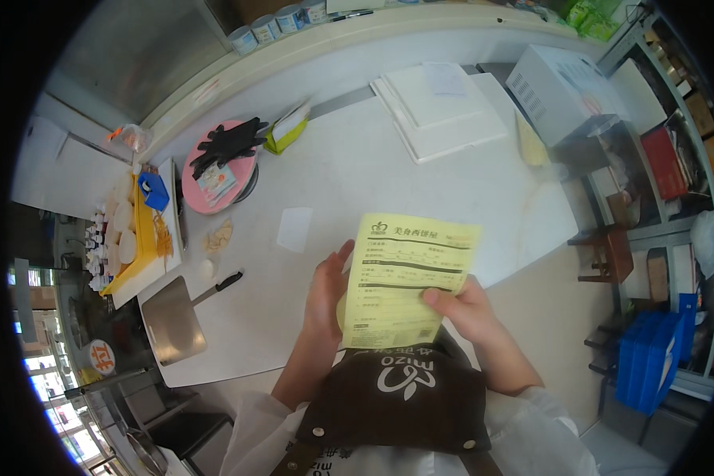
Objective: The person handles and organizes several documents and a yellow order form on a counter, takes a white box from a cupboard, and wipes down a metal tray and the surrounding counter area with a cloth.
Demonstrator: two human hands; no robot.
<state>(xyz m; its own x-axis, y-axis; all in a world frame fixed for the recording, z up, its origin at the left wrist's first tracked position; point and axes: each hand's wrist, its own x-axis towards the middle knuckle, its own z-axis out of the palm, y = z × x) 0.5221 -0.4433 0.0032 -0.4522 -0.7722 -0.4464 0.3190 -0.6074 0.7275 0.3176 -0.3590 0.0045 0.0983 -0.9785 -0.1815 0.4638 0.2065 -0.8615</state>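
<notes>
A yellow printed order form (408, 274) is held up in front of my dark apron (444, 412), over the near edge of the white table (357, 166). My right hand (472, 308) grips its right edge, thumb on the printed face and the other fingers behind. At the opposite edge, my left hand (325, 289) is curled against the form, its fingers partly hidden behind the sheet. A small white paper (294, 229) lies flat on the table just beyond my left hand.
To the left lie a cleaver (173, 321) and a pink turntable (214, 198) bearing black gloves (228, 144). White boards (436, 119) are stacked at the back near a white box-shaped appliance (563, 91). Shelves (690, 159) and blue bins (650, 357) stand right.
</notes>
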